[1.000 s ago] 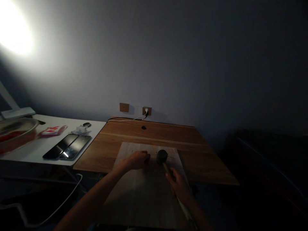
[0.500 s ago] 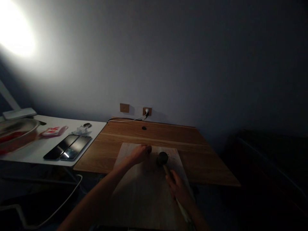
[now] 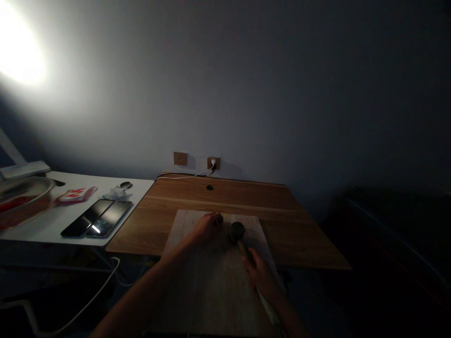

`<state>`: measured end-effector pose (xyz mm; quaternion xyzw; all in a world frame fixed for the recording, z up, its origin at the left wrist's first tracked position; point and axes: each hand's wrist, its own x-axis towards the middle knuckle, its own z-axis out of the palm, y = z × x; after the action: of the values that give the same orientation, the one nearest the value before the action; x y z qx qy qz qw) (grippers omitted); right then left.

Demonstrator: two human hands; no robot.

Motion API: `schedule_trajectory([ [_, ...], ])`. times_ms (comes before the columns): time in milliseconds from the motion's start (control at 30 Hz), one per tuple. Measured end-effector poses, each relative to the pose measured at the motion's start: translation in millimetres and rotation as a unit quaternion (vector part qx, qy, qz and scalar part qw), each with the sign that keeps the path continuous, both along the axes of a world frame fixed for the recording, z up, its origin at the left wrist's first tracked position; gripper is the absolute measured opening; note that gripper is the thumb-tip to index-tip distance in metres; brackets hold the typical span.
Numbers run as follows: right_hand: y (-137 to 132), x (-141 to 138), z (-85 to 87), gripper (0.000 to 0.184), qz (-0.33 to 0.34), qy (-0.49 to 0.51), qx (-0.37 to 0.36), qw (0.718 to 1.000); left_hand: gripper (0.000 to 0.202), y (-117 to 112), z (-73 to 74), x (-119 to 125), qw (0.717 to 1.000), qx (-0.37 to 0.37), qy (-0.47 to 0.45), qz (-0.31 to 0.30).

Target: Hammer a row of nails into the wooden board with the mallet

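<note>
My right hand (image 3: 261,274) is wrapped round the light wooden handle (image 3: 267,306) of a mallet with a dark, round head (image 3: 236,232). That head is at the upper part of a pale wooden board (image 3: 200,293), just right of my left hand. My left hand (image 3: 208,226) rests near the board's far edge with its fingers curled together. Whatever is between those fingers is too dark and small to make out. A few tiny specks lie on the board near the mallet head.
The board lies over a brown wooden table (image 3: 303,234) against the wall. On a white table (image 3: 141,188) to the left are two phones (image 3: 110,218), a red-and-white packet (image 3: 75,195), crumpled plastic (image 3: 116,192), a clear bowl (image 3: 26,206) and a lamp base (image 3: 26,170). Cables run from a wall socket (image 3: 213,163).
The view has shifted slightly. The mallet head and my right hand stay almost where they were, and my left hand keeps its curled pose near the board's far edge.
</note>
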<state>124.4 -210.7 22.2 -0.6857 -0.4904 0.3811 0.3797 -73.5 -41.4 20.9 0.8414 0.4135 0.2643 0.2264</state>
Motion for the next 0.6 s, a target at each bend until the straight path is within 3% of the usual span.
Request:
schedule_trajectory([
  [200, 3, -7, 5.1, 0.061, 0.014, 0.036, -0.014, 0.999, 0.024, 2, -4.0, 0, 0.999, -0.028, -0.021, 0.027],
  [433, 28, -17, 23.6, 0.052, 0.045, 0.040, 0.016, 0.998, 0.011, 5, -10.5, -2, 0.999, 0.019, -0.022, 0.029],
  [600, 42, -24, 29.2, 0.048, 0.065, 0.044, 0.022, 0.997, 0.019, 7, -10.6, -1, 1.000, 0.008, -0.009, 0.027],
])
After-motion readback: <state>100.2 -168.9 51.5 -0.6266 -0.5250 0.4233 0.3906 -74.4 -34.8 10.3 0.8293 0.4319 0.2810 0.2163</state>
